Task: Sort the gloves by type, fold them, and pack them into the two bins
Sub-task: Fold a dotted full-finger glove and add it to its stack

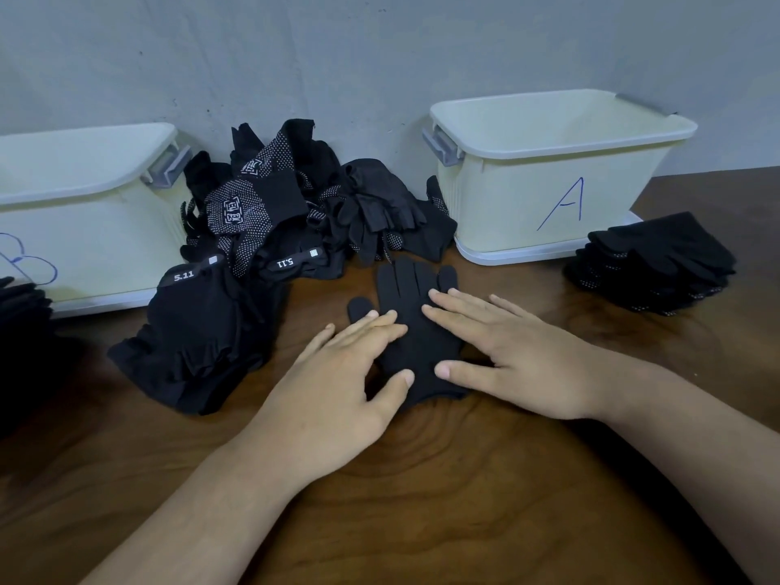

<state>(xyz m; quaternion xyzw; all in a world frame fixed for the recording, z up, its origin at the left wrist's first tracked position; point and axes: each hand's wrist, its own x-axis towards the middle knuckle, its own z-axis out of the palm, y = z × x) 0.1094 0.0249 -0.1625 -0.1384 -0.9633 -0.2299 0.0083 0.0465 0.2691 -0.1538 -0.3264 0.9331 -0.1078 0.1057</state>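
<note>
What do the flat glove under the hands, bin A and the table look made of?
Flat glove: likely knitted fabric, matte black; it lies limp with no sheen. Bin A: plastic, cream, smooth and slightly glossy, with a rounded moulded rim. Table: dark wood or wood-look laminate; swirling grain shows, but which one is unclear.

On the table point(422, 521), the left bin point(84, 230) and the right bin point(548, 171) stand against the wall, with a loose glove heap point(274, 213) between them. At frame centre, before the heap, a single glove point(415, 331) lies flat under the left hand point(337, 386) and the right hand point(519, 356). One glove stack point(650, 263) lies right of the right bin, and another stack point(21, 314) lies at the far left edge.
</note>
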